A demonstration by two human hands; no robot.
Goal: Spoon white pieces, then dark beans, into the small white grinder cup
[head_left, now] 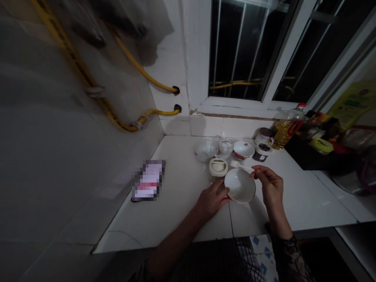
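Note:
In the head view my left hand [215, 197] grips the near left side of a white bowl [241, 185], which is tilted above the counter. Pinched in the fingers of my right hand [268, 181] is the handle of a small white measuring spoon [235, 164]. Its scoop end points left, just past the bowl's far rim. Whether the spoon holds anything is too small to tell. Right beside the bowl, on its left, stands a jar with a cream-coloured rim and lid [218, 167], partly hidden behind my left hand.
Behind are a clear plastic bag [205, 150], a glass jar [226, 147], a patterned bowl [243, 150] and a dark-filled jar [262, 152]. An oil bottle [283, 131] stands farther right. A blurred phone-like object [149, 182] rests against the left wall on the white counter [182, 211].

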